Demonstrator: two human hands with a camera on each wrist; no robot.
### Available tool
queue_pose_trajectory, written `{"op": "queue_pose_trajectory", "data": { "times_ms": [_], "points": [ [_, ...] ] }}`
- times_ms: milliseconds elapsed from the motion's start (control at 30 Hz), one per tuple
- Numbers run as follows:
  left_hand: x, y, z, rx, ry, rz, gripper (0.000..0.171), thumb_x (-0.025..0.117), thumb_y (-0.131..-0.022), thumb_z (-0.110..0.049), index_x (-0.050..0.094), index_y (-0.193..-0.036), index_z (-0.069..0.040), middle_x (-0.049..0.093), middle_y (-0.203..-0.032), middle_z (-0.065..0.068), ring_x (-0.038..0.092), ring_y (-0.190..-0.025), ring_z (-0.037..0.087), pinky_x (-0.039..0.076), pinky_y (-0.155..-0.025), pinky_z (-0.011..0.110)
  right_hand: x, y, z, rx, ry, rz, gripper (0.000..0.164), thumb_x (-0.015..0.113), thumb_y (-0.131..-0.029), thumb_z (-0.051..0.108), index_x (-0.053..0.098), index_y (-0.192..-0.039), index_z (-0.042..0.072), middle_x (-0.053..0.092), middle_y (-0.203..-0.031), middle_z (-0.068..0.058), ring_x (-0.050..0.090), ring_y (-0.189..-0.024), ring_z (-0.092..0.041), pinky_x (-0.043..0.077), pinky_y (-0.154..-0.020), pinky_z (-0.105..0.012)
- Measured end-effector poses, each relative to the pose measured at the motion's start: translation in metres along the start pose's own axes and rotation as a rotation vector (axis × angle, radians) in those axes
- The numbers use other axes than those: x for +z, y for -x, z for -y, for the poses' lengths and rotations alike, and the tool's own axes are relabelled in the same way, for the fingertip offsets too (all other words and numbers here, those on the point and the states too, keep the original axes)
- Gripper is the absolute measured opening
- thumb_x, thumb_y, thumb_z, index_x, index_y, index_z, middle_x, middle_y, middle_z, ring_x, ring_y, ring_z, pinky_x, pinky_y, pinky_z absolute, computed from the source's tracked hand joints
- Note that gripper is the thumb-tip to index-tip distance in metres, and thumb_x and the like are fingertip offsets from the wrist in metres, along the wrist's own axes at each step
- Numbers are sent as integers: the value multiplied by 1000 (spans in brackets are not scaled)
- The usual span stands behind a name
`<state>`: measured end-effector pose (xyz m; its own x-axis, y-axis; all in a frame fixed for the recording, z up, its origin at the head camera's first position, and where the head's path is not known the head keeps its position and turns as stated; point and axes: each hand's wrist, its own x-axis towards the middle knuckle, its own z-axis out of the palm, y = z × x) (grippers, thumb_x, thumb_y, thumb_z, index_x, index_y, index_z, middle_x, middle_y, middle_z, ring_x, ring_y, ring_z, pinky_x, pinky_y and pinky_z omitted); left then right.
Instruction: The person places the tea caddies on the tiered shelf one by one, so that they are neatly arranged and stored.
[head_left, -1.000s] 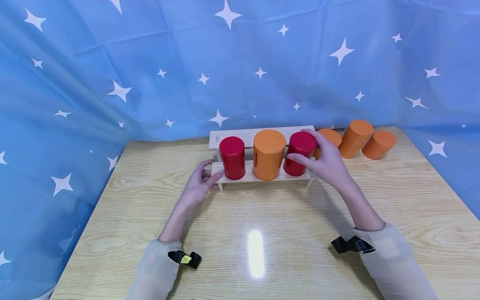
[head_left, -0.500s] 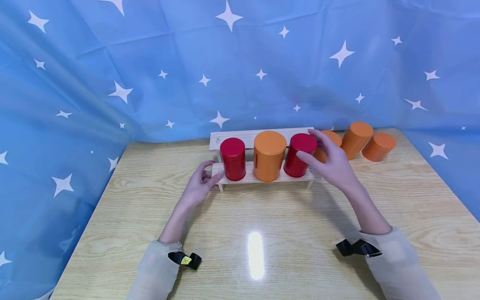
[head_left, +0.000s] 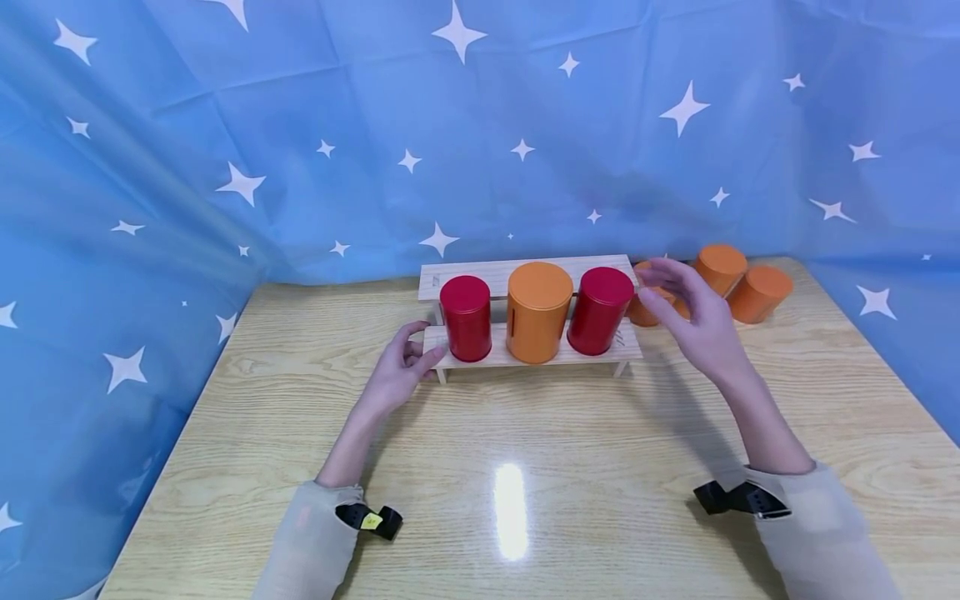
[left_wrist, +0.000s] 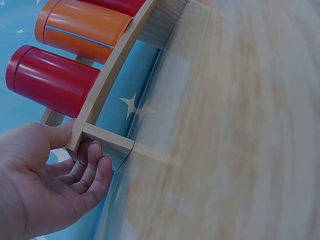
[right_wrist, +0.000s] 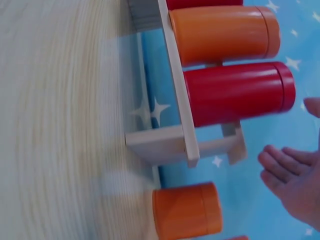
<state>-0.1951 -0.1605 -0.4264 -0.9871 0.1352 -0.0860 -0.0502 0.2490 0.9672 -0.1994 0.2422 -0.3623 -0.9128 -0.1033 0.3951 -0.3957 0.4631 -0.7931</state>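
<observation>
A two-tier wooden shelf (head_left: 498, 353) stands near the back of the table. Along its lower step, upright, are a red canister (head_left: 468, 325) on the left, a larger orange canister (head_left: 537, 321) in the middle and another red canister (head_left: 600, 312) on the right. My left hand (head_left: 396, 372) grips the shelf's left end, its thumb at the top board and its fingers curled below, as the left wrist view shows at the board (left_wrist: 101, 92). Beside the shelf's right end my right hand (head_left: 707, 332) is raised with loosely bent fingers, holding nothing, apart from the red canister (right_wrist: 237, 92).
Several orange canisters (head_left: 760, 293) stand right of the shelf, some partly behind my right hand. One orange canister (right_wrist: 186, 211) shows near the shelf's end in the right wrist view. A blue star-patterned curtain (head_left: 480, 125) hangs behind and beside the wooden table (head_left: 600, 483).
My right hand has let go of the right-hand red canister and drawn away to the right. The canister stays on the lower step. My left hand keeps its hold on the shelf.
</observation>
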Motion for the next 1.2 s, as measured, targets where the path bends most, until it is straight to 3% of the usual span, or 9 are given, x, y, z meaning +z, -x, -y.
{"op": "queue_pose_trajectory", "data": {
  "times_ms": [233, 433, 567, 767, 933, 1100, 1200],
  "points": [
    [0, -1, 1, -5, -4, -2, 61, 68, -99, -20, 39, -150, -7, 54, -99, 14, 62, -87, 31, 58, -84, 38, -18, 5, -17, 32, 42, -29, 52, 68, -98, 15, 49, -146, 6, 60, -128, 8, 53, -120, -8, 36, -103, -9],
    [0, 0, 0, -4, 1, -2, 61, 68, -99, -19, 38, -150, -7, 54, -98, 13, 61, -86, 29, 59, -83, 36, -37, 10, -28, 89, 82, -47, 54, 69, -98, 17, 48, -147, 8, 59, -130, 4, 51, -120, -6, 33, -107, -12],
    [0, 0, -1, -6, 3, -3, 61, 68, -99, -18, 38, -150, -6, 54, -98, 13, 60, -85, 27, 58, -83, 37, -49, 13, -33, 124, 107, -56, 55, 69, -98, 22, 47, -147, 9, 59, -129, 8, 49, -120, -4, 32, -102, -8],
    [-1, -1, 0, -1, 18, 6, 63, 68, -99, -18, 37, -151, -4, 53, -99, 13, 60, -87, 31, 58, -87, 42, -67, 15, -42, 129, 105, -105, 57, 69, -97, 18, 46, -147, 3, 59, -126, 9, 50, -115, 0, 34, -98, -3],
    [0, -1, 0, 3, 18, 9, 63, 68, -99, -19, 37, -151, -4, 53, -98, 13, 59, -86, 29, 58, -87, 41, -81, 15, -51, 136, 105, -152, 52, 70, -96, 15, 49, -143, 5, 56, -120, 16, 50, -113, 0, 34, -97, -4],
    [0, 0, 0, -3, 19, 6, 63, 68, -99, -19, 36, -152, -5, 51, -97, 12, 58, -84, 25, 59, -84, 35, -97, 19, -59, 227, 154, -145, 61, 68, -98, 24, 41, -151, 11, 54, -124, 16, 47, -120, -1, 32, -95, 0],
    [-1, 1, 0, -2, 17, 4, 63, 68, -99, -19, 36, -152, -5, 51, -97, 11, 59, -84, 25, 59, -84, 34, -104, 21, -66, 284, 192, -133, 71, 67, -98, 31, 33, -157, 10, 51, -130, 9, 44, -128, -5, 30, -94, 2]
  ]
}}
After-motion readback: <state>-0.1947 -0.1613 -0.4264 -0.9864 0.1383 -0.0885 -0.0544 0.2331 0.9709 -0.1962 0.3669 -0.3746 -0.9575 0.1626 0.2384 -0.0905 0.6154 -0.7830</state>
